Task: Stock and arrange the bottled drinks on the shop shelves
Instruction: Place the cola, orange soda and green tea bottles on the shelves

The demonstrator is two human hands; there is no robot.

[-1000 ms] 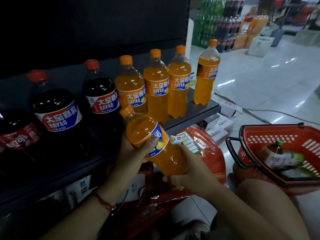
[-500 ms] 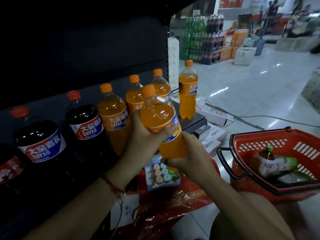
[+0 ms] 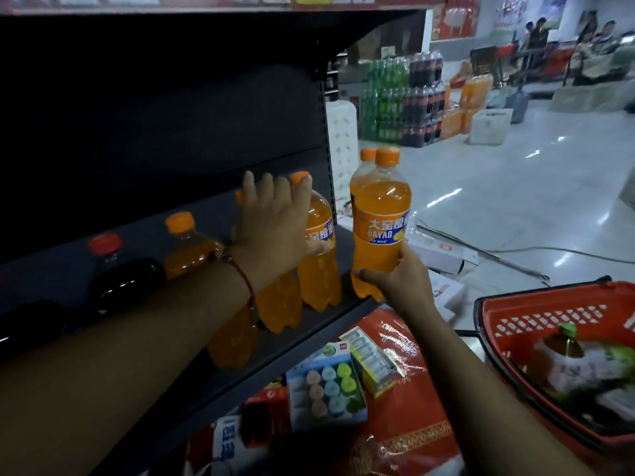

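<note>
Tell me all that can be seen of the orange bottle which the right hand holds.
The orange bottle is clear plastic, filled nearly to the neck with orange drink, its orange cap on. An orange and blue label with white characters and the word DAYAO wraps its middle. It stands upright, its base at the right end of the dark shelf; whether it rests there cannot be told. The right hand grips its lower part. Another orange cap shows close behind it. The left hand lies on neighbouring bottles, not on this one.

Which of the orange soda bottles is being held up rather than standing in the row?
The rightmost orange bottle, gripped low by the right hand at the shelf's end; the others stand on the shelf.
</note>
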